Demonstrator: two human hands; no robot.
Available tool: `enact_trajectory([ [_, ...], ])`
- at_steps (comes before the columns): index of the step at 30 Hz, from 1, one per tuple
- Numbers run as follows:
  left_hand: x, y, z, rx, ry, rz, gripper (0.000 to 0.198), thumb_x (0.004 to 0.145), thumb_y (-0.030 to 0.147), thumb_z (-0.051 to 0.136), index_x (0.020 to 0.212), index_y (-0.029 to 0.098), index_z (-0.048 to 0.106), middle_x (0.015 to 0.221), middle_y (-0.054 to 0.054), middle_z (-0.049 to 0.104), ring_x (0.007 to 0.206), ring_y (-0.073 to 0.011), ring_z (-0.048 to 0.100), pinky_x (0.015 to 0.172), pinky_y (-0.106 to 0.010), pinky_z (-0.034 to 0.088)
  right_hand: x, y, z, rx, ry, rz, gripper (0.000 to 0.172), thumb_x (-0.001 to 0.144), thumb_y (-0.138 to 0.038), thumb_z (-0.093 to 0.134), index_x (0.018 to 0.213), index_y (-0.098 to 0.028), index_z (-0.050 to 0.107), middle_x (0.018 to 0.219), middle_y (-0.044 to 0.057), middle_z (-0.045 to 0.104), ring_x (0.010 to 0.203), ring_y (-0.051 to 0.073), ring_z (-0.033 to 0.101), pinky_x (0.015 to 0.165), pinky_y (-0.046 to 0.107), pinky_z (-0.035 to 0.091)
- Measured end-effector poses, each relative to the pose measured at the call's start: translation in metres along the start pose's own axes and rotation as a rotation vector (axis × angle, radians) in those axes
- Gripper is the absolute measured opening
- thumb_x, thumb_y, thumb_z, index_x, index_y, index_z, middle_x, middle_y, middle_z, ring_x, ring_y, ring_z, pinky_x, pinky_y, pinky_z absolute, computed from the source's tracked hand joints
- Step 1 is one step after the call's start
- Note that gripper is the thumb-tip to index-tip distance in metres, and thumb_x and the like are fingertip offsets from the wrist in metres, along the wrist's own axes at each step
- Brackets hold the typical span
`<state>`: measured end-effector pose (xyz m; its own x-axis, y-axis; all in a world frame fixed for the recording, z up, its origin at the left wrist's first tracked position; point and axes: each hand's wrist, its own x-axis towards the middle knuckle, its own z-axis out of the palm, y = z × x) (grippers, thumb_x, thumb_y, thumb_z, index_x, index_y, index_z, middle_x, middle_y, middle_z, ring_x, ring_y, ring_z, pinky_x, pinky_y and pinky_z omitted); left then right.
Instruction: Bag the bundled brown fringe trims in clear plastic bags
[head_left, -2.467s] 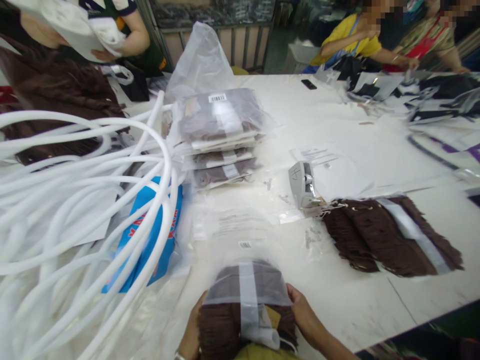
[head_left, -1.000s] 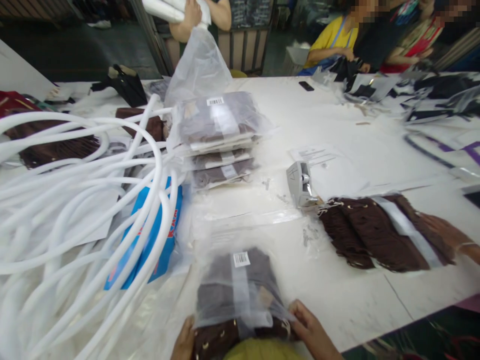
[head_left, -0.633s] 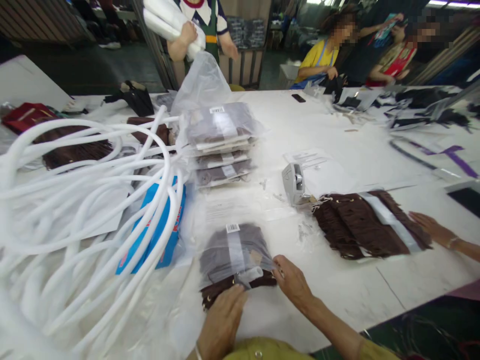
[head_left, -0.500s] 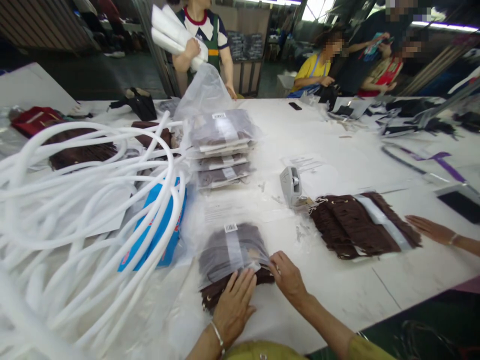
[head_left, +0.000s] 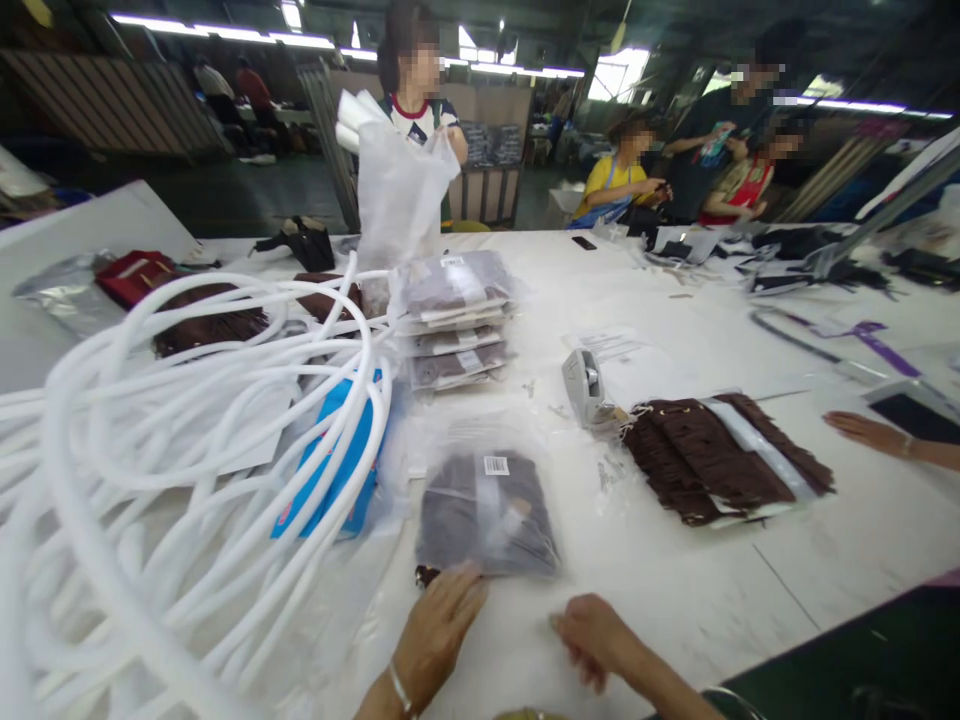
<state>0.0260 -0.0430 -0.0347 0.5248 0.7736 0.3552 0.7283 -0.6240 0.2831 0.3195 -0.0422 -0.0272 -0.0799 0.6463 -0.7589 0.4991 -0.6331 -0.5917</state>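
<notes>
In front of me lies a clear plastic bag (head_left: 487, 520) with a folded dark brown fringed item inside and a white barcode label near its top. A bit of brown fringe shows at its lower left corner. My left hand (head_left: 439, 625), fingers stretched out together, touches the bag's near edge. My right hand (head_left: 596, 635) hovers to the lower right of the bag, fingers loosely bent and apart, somewhat blurred, with nothing visible in them. To the right, an unbagged folded brown fringed item (head_left: 697, 455) with a pale band lies beside a grey tape dispenser (head_left: 583, 385).
A stack of bagged brown items (head_left: 457, 290) stands beyond. White tubing (head_left: 150, 480) loops over the left side, partly covering a blue box (head_left: 337, 460). Another person's hand (head_left: 866, 432) rests at the right. Across the table a person holds a plastic bag (head_left: 405, 185).
The bag now covers nearly all of the brown item. My right hand has let go of the bag's edge and drawn back; my left has slid nearer me. The person opposite has raised a bag.
</notes>
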Motion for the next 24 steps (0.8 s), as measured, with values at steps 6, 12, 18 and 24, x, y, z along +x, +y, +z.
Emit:
enact_trajectory([
  [6,-0.021,-0.029,-0.011,0.024,0.236,-0.561,0.022,0.088,0.026,0.046,0.105,0.021,0.059,0.101,-0.008,0.067,0.095,-0.0220,0.065,0.081,-0.039,0.057,0.012,-0.070,0.087,0.868,-0.166,0.050,0.051,0.055,-0.050,0.084,0.086,-0.016,0.060,0.084,0.007,0.072,0.079,0.019,0.070,0.079,0.032,0.056],
  [12,0.010,-0.041,-0.007,-0.367,0.196,-0.751,0.023,0.089,0.037,0.039,0.074,0.024,0.051,0.074,-0.002,0.058,0.072,-0.0192,0.060,0.068,-0.035,0.054,0.041,-0.108,0.114,1.253,-0.145,0.105,0.044,0.065,-0.047,0.079,0.088,-0.014,0.062,0.087,0.011,0.073,0.082,0.019,0.070,0.084,0.031,0.055],
  [18,0.038,-0.037,-0.023,-0.496,0.087,-0.796,0.025,0.077,0.033,0.052,0.100,0.024,0.055,0.097,-0.003,0.062,0.072,-0.0174,0.059,0.077,-0.037,0.050,0.054,-0.110,0.091,1.201,-0.144,0.091,0.037,0.074,-0.045,0.072,0.087,-0.012,0.063,0.074,0.009,0.073,0.065,0.020,0.068,0.062,0.032,0.056],
  [24,0.054,-0.038,-0.017,-0.490,0.104,-0.883,0.021,0.086,0.036,0.035,0.073,0.025,0.047,0.065,0.001,0.056,0.066,-0.0184,0.058,0.069,-0.034,0.048,0.056,-0.121,0.077,1.331,-0.116,-0.042,0.031,0.069,-0.032,0.079,0.089,-0.013,0.066,0.080,0.008,0.076,0.072,0.021,0.070,0.068,0.031,0.057],
])
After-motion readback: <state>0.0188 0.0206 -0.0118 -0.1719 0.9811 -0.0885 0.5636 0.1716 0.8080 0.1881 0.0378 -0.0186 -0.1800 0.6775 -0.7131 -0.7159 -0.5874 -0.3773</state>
